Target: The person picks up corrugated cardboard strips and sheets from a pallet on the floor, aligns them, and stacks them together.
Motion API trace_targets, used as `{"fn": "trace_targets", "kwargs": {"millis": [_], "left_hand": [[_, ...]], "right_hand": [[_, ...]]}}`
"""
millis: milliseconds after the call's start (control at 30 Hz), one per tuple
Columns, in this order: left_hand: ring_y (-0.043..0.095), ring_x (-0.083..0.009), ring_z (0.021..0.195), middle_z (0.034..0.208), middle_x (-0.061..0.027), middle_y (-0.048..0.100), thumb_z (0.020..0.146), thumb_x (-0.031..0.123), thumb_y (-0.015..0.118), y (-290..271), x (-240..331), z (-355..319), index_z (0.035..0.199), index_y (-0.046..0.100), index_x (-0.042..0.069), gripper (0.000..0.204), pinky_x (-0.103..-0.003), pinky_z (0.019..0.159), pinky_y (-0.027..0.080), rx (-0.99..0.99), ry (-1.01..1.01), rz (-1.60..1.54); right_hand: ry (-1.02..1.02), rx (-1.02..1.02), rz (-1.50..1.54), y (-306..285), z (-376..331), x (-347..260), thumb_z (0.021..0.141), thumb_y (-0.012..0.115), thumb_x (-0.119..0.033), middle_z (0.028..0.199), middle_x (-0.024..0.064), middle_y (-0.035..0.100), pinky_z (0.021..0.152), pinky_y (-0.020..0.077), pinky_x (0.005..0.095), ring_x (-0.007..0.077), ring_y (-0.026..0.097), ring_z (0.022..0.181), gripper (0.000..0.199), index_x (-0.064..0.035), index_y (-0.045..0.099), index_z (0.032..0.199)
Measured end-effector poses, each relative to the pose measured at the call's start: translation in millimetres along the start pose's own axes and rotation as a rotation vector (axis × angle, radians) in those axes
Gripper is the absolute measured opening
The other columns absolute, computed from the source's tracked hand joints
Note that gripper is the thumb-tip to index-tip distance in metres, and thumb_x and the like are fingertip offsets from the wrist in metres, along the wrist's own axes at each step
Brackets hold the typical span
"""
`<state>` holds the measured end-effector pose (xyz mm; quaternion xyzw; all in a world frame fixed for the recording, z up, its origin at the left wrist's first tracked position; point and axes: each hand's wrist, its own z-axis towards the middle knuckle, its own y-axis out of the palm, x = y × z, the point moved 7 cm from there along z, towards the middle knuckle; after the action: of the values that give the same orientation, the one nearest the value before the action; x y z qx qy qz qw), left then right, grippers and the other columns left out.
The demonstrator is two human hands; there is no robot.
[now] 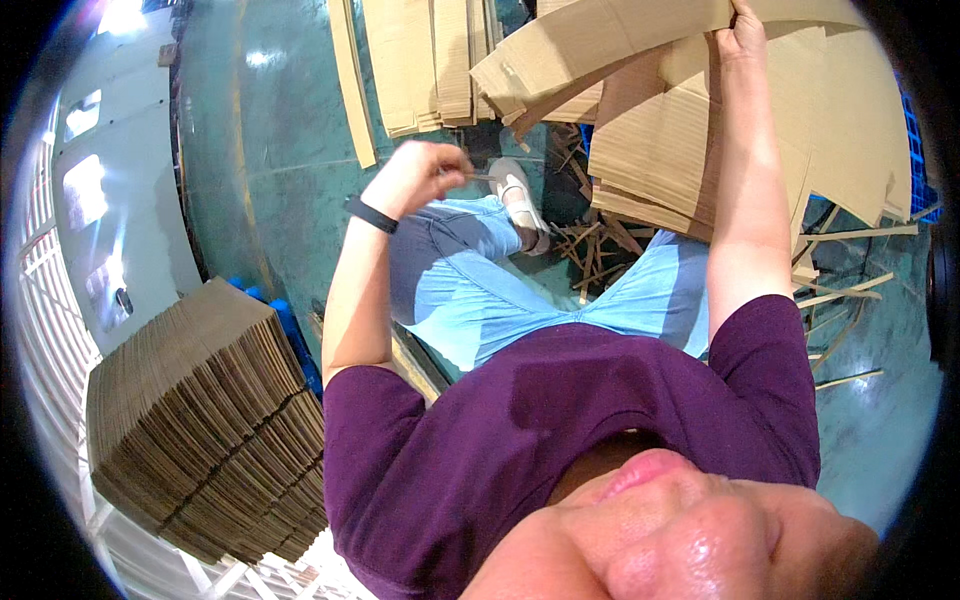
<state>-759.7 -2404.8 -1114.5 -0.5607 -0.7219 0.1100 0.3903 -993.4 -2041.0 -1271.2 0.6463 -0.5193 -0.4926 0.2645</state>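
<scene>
The right hand (742,32) reaches far forward, fingers curled shut over the upper edge of a large flat cardboard sheet (640,40), which lies at a slant across the top of the view, above a heap of flattened cardboard pieces (760,140) that fans out on the right; the left hand (418,175) is raised in front of the person's knees, fingers closed round a thin, dark, stick-like tool (482,176) whose kind cannot be told; a black band (372,215) sits on the left wrist.

No open container shows; what shows is flat board only; a tall, neat stack of folded cardboard blanks (200,420) stands at the lower left on a white frame (215,575), with something blue (275,310) just behind it; more flattened sheets (430,60) lie side by side on the floor at the top centre, and a long narrow strip (352,85) lies apart to their left.

The floor (270,150) is glossy green and reflects bright light; thin cardboard offcuts (835,300) lie scattered on the right and beneath the heap; a blue crate wall (912,150) shows at the far right rim; a pale wall panel (110,190) curves along the left; the person wears a purple shirt, light blue jeans and a pale shoe (520,195).
</scene>
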Motion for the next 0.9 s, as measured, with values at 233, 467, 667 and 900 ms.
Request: {"fn": "trace_targets", "kwargs": {"millis": [233,467,667,900], "left_hand": [[0.061,-0.0101,0.065,0.087,-0.0081,0.062,0.089,0.02,0.058,61.0,-1.5,56.6,0.111,0.051,0.0,0.031,-0.023,0.046,0.046,0.264,-0.071,-1.048],[0.057,-0.0262,0.05,0.058,-0.0143,0.058,0.084,0.015,0.054,22.9,51.5,13.9,0.072,0.062,0.0,0.021,-0.037,0.048,0.047,0.402,0.267,0.048],[0.059,-0.0398,0.068,0.069,-0.0219,0.059,0.078,0.013,0.053,86.3,-29.0,10.9,0.079,0.057,0.004,0.01,-0.046,0.058,0.048,-0.041,0.004,0.457],[0.055,-0.0077,0.052,0.061,-0.0019,0.058,0.078,0.021,0.071,27.1,6.0,22.2,0.082,0.061,0.0,0.024,-0.023,0.047,0.046,0.66,-0.11,-0.431]], "right_hand": [[-0.001,-0.027,-0.034,1.6,-2.9,-0.7,0.084,0.064,-0.014,0.108,0.0143,0.06,0.088,0.0484,0.0437,0.0292,0.057,0.101,0.036,0.0,0.053,0.115],[0.03,-0.066,-0.108,-4.6,-8.4,-2.2,0.084,0.064,-0.017,0.107,0.0138,0.061,0.087,0.0485,0.044,0.0294,0.057,0.1,0.036,-0.0006,0.055,0.114],[0.014,-0.017,-0.099,-4.2,-2.8,0.9,0.084,0.063,-0.019,0.106,0.0135,0.061,0.087,0.0481,0.0448,0.0295,0.057,0.099,0.035,-0.0009,0.055,0.113],[0.007,0.029,-0.129,0.3,-14.9,-2.4,0.084,0.064,-0.018,0.109,0.0138,0.061,0.09,0.0465,0.0433,0.0293,0.056,0.101,0.035,-0.0016,0.056,0.113]]}}
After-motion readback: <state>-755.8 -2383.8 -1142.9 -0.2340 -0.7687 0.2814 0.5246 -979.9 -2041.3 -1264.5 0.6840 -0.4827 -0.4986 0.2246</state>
